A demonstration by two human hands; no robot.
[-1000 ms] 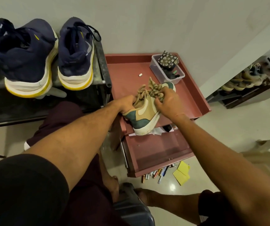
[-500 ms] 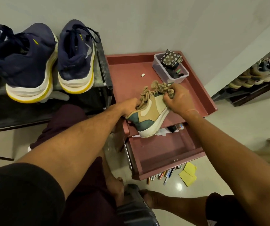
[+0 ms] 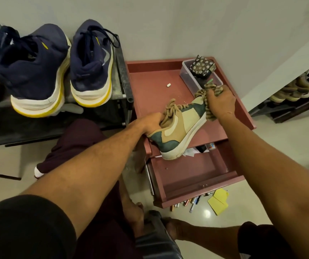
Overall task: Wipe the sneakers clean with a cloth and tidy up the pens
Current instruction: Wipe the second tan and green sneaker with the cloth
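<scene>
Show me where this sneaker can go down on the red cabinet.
Bare: the back-left of the cabinet top, between its left rim and the clear box, but for a small white bit; and the front of the open drawer. Crowded: the box's corner, the drawer's back with papers, the floor with pens.

Tan-green sneaker (image 3: 178, 130), striped cloth (image 3: 208, 101).

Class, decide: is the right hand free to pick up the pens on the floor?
Probably not: the right hand grips the cloth against the sneaker, and the drawer partly overhangs the pens.
</scene>
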